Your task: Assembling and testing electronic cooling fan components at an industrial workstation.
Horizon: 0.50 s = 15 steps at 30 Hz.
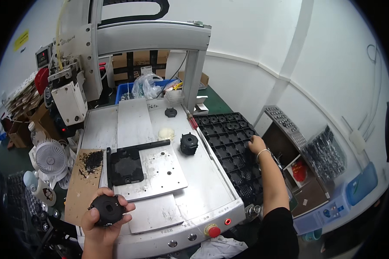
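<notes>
In my left hand [100, 219] is a round black plastic part [108, 210] with a small hole in its middle, gripped at its edges with thumb and fingers above the machine's front left corner. My right hand [257, 146] reaches over the black compartment tray [222, 152] on the right, fingers closed at one of its pockets; what they hold, if anything, is hidden. Several round black parts sit in the tray's far rows. A stack of black parts [189, 144] stands on the machine bed, and a single flat black part [170, 112] lies farther back.
A metal fixture plate with a black nest [126, 166] lies mid-bed. Cardboard with black scraps [92, 162] is on its left. A red-handled screwdriver [192, 122] lies by the right edge. A gantry frame [153, 36] spans behind. A red stop button [213, 231] is in front; a fan [51, 157] stands left.
</notes>
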Motion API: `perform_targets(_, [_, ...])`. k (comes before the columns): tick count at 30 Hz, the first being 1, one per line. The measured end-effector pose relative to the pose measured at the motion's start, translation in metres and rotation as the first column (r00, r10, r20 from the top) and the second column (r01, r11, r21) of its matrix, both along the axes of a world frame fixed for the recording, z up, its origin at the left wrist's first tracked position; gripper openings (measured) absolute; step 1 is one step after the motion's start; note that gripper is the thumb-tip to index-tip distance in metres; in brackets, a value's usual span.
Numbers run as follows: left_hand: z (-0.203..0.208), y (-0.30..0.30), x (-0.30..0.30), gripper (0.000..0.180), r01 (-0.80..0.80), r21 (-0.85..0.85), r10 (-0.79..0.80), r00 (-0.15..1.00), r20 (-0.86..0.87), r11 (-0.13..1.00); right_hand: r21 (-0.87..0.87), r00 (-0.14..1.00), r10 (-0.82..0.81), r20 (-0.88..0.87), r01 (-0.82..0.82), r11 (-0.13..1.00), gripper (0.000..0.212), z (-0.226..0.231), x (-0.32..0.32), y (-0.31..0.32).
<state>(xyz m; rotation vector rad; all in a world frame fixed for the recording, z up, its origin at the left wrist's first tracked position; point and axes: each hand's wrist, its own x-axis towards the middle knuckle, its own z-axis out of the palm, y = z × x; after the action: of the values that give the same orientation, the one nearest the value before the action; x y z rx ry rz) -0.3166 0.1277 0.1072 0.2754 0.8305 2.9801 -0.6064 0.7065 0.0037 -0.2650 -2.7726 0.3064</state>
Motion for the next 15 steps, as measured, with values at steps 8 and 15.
perform_targets(8, [-0.005, -0.011, 0.004, 0.055, -0.117, -0.031, 0.115, 0.992, -0.056, 0.993, 0.086, 0.988, -0.118, 0.101, 0.109, 0.990, 0.037, -0.026, -0.077, 0.020])
perform_targets(15, [-0.011, -0.003, 0.004, 0.058, -0.151, -0.081, 0.150, 0.988, -0.023, 0.985, 0.096, 0.876, -0.442, 0.192, 0.431, 0.897, 0.046, -0.021, -0.096, 0.000])
